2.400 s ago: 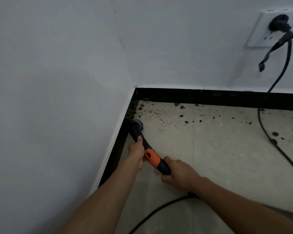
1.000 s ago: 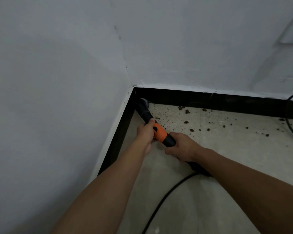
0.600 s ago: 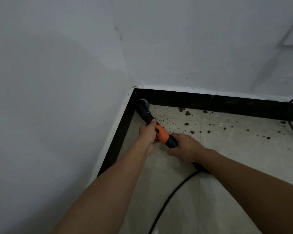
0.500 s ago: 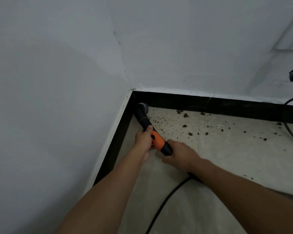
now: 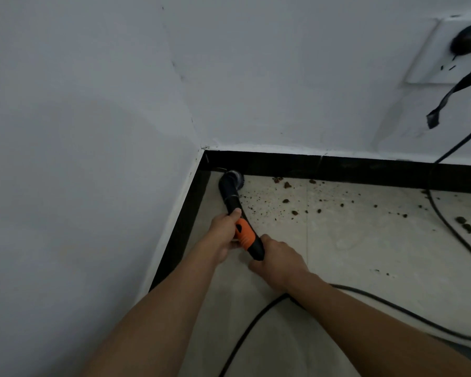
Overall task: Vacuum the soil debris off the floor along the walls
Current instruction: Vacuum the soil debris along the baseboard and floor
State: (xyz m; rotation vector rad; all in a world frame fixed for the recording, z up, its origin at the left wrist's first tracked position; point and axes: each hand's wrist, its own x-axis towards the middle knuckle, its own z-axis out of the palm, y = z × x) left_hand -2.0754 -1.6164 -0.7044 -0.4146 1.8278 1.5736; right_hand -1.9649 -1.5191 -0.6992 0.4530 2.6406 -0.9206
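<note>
A black vacuum nozzle (image 5: 230, 190) with an orange collar (image 5: 244, 234) lies low over the pale tiled floor, its round brush tip in the corner where the two black skirting boards meet. My left hand (image 5: 223, 235) grips the tube just ahead of the orange collar. My right hand (image 5: 276, 258) grips the tube behind the collar. Brown soil crumbs (image 5: 286, 201) are scattered on the floor to the right of the nozzle, along the back skirting. More crumbs (image 5: 464, 224) lie at the far right.
White walls meet at the corner, edged with black skirting (image 5: 337, 168). A wall socket (image 5: 441, 50) at the upper right holds a black plug; its cable (image 5: 446, 221) drops to the floor and crosses the tiles. Another black cable (image 5: 256, 319) runs under my right forearm.
The nozzle tip has stayed in the corner while my view pulled back and turned right, so the socket and cable show again. Both hands keep their grip on the tube.
</note>
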